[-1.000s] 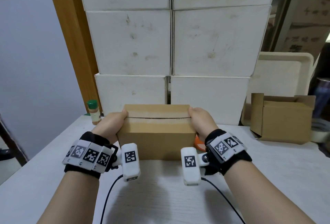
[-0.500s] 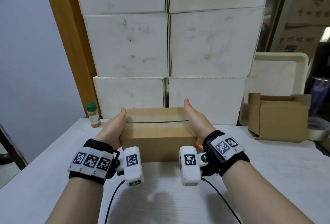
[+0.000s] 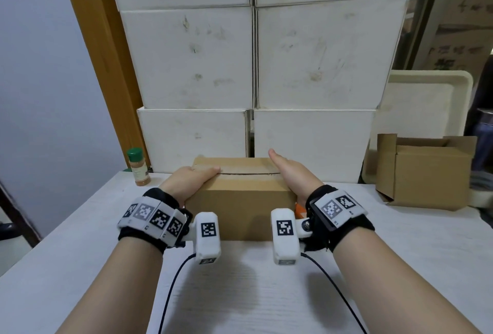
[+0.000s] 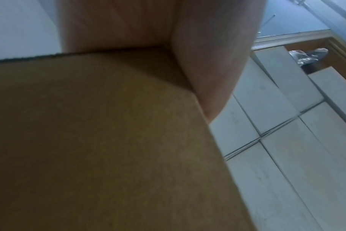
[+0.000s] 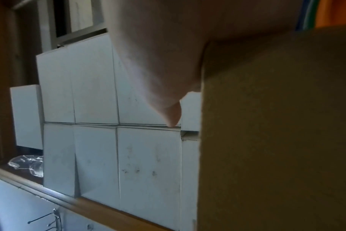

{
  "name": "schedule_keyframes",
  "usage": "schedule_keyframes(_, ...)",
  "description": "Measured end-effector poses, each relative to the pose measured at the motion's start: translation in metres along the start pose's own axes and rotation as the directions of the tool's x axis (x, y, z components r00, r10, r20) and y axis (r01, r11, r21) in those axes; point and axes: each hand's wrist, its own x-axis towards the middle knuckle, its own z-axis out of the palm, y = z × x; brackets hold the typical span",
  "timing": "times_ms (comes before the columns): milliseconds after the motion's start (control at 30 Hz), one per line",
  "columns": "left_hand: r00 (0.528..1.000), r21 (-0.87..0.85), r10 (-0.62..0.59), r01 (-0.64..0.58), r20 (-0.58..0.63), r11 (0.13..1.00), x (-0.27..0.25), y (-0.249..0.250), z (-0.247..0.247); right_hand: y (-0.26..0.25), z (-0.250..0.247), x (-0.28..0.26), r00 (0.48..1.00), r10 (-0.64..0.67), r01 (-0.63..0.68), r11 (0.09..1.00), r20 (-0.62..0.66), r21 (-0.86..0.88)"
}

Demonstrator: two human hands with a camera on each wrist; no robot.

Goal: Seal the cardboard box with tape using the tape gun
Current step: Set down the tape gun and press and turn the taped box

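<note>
1. While the left hand (image 3: 190, 183) curls its fingers over the left end of the cardboard box (image 3: 240, 200), thumb across the top by the seam, it seems placed to pin that flap down and keep the box from sliding.
2. The right hand (image 3: 292, 176) stands edge-on against the box's right end, fingers straight and gripping nothing, probably squaring the box or about to leave it.
3. The box sits on the white table (image 3: 80, 267), flaps shut, its centre seam (image 3: 250, 173) bare of tape, so sealing has not begun.
4. An orange object (image 3: 299, 208), mostly hidden behind the right wrist, may be the tape gun; I cannot tell.
5. Farther out stand a spice jar (image 3: 137, 167), stacked white boxes (image 3: 253, 53) and an open carton (image 3: 424, 171).
</note>
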Motion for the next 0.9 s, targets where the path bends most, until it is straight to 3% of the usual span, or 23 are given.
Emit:
schedule_keyframes(267,0.998,-0.089,-0.025,0.030,0.054,0.996,0.008,-0.007,-0.006,0.002,0.001,0.002,1.000,0.011,-0.011,0.999,0.003,0.033)
schedule_keyframes(533,0.986,-0.350,-0.054,0.107,0.158,0.930,0.009,-0.010,-0.006,0.008,-0.001,0.002,0.993,0.104,-0.114,0.974,0.057,0.196)
schedule_keyframes(633,0.985,-0.376,-0.050,0.110,0.164,0.920,0.009,-0.009,-0.004,0.017,0.001,0.002,0.991,0.120,-0.130,0.937,0.050,0.325)
schedule_keyframes(900,0.987,-0.352,-0.087,0.129,0.134,0.927,0.009,-0.013,-0.004,0.025,-0.003,0.007,0.990,0.134,-0.141,0.928,0.045,0.346)
